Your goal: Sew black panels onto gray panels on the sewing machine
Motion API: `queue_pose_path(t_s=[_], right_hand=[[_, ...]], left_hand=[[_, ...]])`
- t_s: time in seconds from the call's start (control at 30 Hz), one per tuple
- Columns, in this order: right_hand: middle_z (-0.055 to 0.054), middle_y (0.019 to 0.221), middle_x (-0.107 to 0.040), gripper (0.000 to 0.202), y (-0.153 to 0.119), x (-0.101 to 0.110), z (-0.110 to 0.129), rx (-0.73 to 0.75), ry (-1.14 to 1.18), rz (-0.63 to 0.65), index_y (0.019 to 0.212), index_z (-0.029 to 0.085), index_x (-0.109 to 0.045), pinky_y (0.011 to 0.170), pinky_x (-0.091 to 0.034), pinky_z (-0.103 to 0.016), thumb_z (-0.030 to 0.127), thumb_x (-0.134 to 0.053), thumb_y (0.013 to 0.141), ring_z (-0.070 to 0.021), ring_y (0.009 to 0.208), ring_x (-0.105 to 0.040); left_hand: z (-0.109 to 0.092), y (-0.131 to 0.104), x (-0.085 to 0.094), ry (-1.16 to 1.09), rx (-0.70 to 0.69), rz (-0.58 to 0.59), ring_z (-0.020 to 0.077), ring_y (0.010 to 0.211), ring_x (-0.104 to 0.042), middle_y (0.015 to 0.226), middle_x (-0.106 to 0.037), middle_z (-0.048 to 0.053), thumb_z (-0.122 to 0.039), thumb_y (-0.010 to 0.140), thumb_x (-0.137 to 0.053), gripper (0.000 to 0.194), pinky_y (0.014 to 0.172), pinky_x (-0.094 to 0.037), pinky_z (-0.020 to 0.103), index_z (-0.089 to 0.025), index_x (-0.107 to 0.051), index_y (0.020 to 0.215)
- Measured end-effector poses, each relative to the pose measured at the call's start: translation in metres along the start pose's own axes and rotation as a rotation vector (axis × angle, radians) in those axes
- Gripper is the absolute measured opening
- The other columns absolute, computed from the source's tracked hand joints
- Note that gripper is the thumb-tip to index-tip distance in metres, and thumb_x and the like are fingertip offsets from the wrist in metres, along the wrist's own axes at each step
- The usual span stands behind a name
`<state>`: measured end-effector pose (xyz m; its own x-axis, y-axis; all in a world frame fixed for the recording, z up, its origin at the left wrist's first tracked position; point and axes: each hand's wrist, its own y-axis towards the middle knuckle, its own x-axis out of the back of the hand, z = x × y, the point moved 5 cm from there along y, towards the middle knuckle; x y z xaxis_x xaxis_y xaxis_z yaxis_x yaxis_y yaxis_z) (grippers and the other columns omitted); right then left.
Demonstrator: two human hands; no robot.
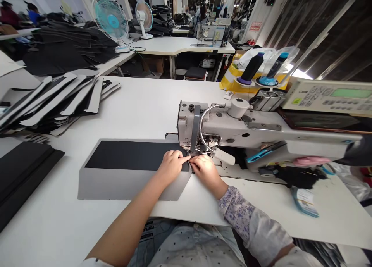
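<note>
Fabric panel [128, 185]: grey, black strip [124, 155]. Sewing machine [258, 134]: off-white. Right sleeve cuff [236, 209]: pale, purple floral. Shirt [192, 248]: pale, dark dots. Worktable [142, 104]: white.

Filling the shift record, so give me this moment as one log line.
left hand: on black-and-grey panel; right hand: at panel's right end; sewing machine head: just beyond hands

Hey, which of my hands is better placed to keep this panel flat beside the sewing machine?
Probably your left hand: it lies over the panel itself, while your right hand is only at the panel's right end, close to the sewing machine.
</note>
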<state>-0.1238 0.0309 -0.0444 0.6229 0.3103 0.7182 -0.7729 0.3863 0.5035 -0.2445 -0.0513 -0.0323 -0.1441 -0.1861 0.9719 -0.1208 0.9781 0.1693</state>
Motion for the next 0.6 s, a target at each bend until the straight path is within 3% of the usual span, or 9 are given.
queue_pose_path(t_s=[0.17, 0.27, 0.43, 0.6], right_hand=[[-0.007, 0.099, -0.070, 0.026, 0.000, -0.006, -0.004, 0.003, -0.084, 0.088, 0.102, 0.019, -0.069, 0.083, -0.050, -0.031, 0.022, -0.045, 0.097, -0.0172, 0.089, -0.063], [-0.007, 0.102, -0.069, 0.026, 0.002, -0.011, -0.006, 0.002, -0.170, 0.123, 0.106, 0.019, -0.069, 0.081, -0.050, -0.029, 0.024, -0.045, 0.097, -0.0179, 0.092, -0.063], [-0.011, 0.103, -0.068, 0.033, 0.000, -0.027, -0.012, -0.072, -0.315, 0.207, 0.123, 0.018, -0.062, 0.074, -0.052, -0.026, 0.017, -0.044, 0.095, -0.0188, 0.092, -0.064], [-0.009, 0.101, -0.068, 0.032, -0.001, -0.030, -0.018, -0.088, -0.251, 0.140, 0.121, 0.020, -0.063, 0.081, -0.051, -0.030, 0.017, -0.044, 0.095, -0.0208, 0.095, -0.063]], left_hand=[[0.012, -0.002, -0.001, -0.051, 0.043, -0.029, 0.0201, 0.093, -0.050, 0.101, -0.058, 0.005, -0.009, 0.086, -0.043, 0.040, 0.087, -0.040, 0.036, -0.030, -0.065, 0.112], [0.023, 0.006, -0.002, -0.068, 0.081, -0.070, 0.0208, 0.096, -0.052, 0.103, -0.059, 0.007, -0.012, 0.088, -0.041, 0.029, 0.090, -0.040, 0.036, -0.022, -0.063, 0.104], [0.036, 0.024, -0.006, -0.020, 0.093, -0.066, 0.0232, 0.095, -0.053, 0.096, -0.060, 0.009, -0.011, 0.086, -0.042, 0.023, 0.089, -0.042, 0.038, -0.019, -0.062, 0.096], [0.043, 0.041, -0.006, -0.026, 0.091, -0.014, 0.0247, 0.100, -0.054, 0.098, -0.062, 0.009, -0.011, 0.086, -0.041, 0.023, 0.090, -0.043, 0.039, -0.019, -0.062, 0.091]])
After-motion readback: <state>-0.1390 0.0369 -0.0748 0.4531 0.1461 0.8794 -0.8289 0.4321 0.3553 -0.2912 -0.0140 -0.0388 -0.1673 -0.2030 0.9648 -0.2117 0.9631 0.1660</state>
